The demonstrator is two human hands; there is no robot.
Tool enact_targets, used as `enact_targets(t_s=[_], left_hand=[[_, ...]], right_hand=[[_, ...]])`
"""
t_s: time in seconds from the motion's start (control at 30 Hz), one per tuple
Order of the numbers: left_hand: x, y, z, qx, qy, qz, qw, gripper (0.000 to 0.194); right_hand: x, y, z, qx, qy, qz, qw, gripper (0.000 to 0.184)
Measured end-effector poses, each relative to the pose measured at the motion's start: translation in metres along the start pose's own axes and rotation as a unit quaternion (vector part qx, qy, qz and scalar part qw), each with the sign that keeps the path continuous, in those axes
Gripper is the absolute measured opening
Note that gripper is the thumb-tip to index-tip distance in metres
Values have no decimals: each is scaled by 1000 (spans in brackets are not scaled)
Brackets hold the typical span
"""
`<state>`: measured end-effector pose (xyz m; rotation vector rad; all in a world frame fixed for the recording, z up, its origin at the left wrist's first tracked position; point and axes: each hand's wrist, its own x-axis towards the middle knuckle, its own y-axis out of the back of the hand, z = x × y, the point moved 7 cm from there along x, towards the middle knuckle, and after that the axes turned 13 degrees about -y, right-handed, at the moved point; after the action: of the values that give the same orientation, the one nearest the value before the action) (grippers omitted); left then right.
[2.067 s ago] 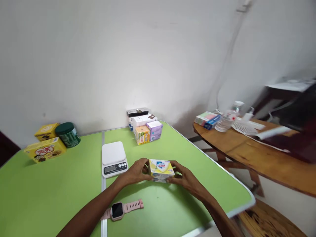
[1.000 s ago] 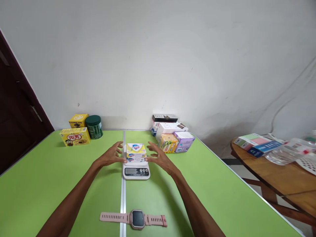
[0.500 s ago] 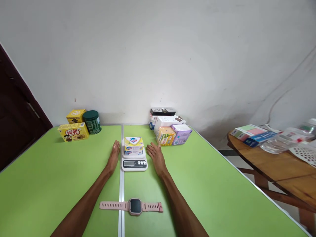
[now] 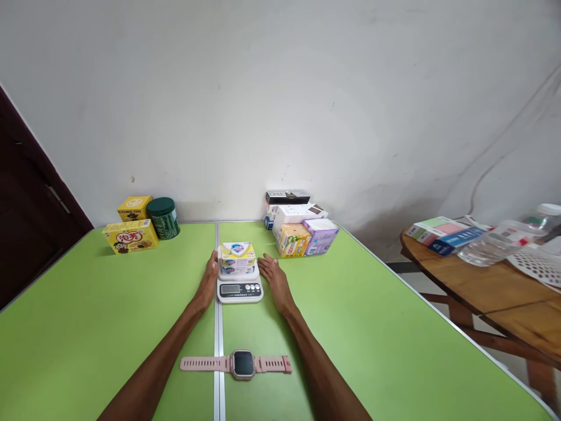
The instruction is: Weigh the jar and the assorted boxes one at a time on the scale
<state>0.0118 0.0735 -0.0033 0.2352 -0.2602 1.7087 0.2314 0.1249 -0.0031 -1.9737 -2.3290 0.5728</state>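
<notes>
A white kitchen scale point(image 4: 241, 290) stands on the green table with a small stack of soap boxes point(image 4: 237, 251) on its platform; the top box is yellow and white. My left hand point(image 4: 207, 283) lies along the scale's left side, fingers extended, and seems to touch its edge. On the other side, my right hand point(image 4: 277, 282) is open with its fingers stretched out, close to the platform's right edge. Whether it touches the scale I cannot tell. Between my forearms a pink smartwatch point(image 4: 243, 364) lies flat, its strap spread out sideways.
At the back left are a yellow snack box point(image 4: 131, 237), another yellow box point(image 4: 134, 208) and a green canister point(image 4: 163, 218). Several cartons, one a purple pack point(image 4: 321, 237), stand at the back right. A wooden table point(image 4: 491, 286) to the right holds boxes and a plastic bottle point(image 4: 493, 245).
My left hand has moved right, up to the side of the scale. My right hand has shifted slightly left toward it. The soap boxes remain stacked on the platform.
</notes>
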Motion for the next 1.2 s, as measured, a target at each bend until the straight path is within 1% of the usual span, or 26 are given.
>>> enact_targets(t_s=[0.13,0.23,0.33,0.4,0.47,0.57,0.63,0.7,0.8,0.9,1.0,1.07,1.13,1.2], left_hand=[[0,0,0,7,-4,3,1000,98],[-1,-1,0,3,-8,3,1000,95],[-3,-2,7,17,-18,14,1000,93],[-5,-2,14,45,-34,16,998,99],[-5,-1,23,82,-50,13,995,104],[2,1,34,157,-67,-3,985,102],[15,4,42,212,-81,-20,974,95],[30,6,50,250,-91,-46,963,85],[48,7,59,283,-96,-105,949,73],[57,11,64,310,-94,-138,936,70],[62,13,65,330,-95,-153,927,70],[63,12,66,329,-108,-157,925,69],[61,12,70,318,-126,-156,927,66],[57,17,80,303,-145,-147,930,61]], right_hand=[[-2,0,-1,-2,5,-2,1000,106],[-5,3,-8,-18,17,8,1000,103],[-9,4,-26,-71,47,18,996,92],[-9,-2,-43,-131,73,1,989,92],[-6,-13,-60,-202,93,-37,974,100],[6,-32,-78,-305,92,-104,942,106],[16,-42,-85,-368,84,-133,916,102],[23,-49,-89,-418,80,-153,892,93],[28,-56,-88,-459,77,-175,868,78],[28,-60,-88,-489,80,-174,851,71],[27,-64,-92,-541,91,-155,821,71],[24,-66,-97,-575,101,-137,801,70],[19,-71,-102,-590,103,-127,791,68],[13,-81,-107,-590,113,-132,788,64]])
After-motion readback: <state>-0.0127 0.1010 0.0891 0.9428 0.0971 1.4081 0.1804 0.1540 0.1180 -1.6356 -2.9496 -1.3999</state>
